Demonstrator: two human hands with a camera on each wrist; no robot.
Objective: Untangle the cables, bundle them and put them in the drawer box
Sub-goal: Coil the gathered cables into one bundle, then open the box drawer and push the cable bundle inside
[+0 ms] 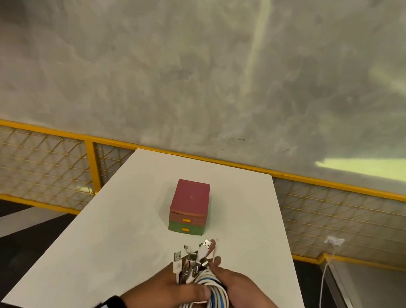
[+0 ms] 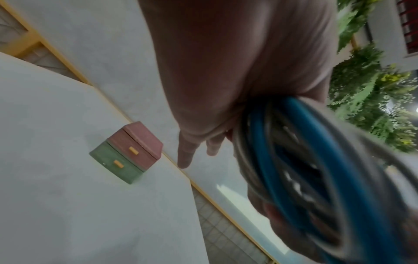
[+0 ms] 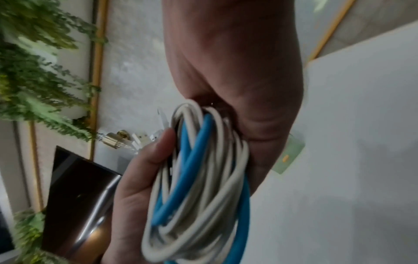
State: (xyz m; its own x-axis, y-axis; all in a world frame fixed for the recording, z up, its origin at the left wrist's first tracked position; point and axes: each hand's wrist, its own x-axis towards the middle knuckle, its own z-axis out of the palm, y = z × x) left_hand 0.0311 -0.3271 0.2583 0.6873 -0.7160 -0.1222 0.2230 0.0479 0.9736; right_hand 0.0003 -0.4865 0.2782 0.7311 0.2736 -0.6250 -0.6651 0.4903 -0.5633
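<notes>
Your left hand [image 1: 171, 295] sits at the near edge of the table [image 1: 114, 219], palm turned inward, thumb laid across the top of the cable bundle [image 1: 201, 307] and fingers curled under it, so it grips the coil. Your right hand [image 1: 246, 298] cups the same coil from the right side, fingers wrapped round its far part and fingertips reaching up among the plugs. In the left wrist view two fingers of your left hand point out straight past the coil; the rest of that view is blurred.

The bundle is a round coil of white and blue cables held between both hands, above the near end of the table. The USB plugs [image 1: 195, 259] stick up out of the coil on its far side, fanned loosely.

The drawer box [image 1: 189, 208] stands farther out on the table, near its middle, well apart from your hands. Its red upper drawer and green lower drawer both sit closed, yellow handles facing you. Beyond the table runs a yellow mesh fence [image 1: 38, 164]. To the right, a white cord [image 1: 324, 288] hangs from a wall socket [image 1: 333, 240].
</notes>
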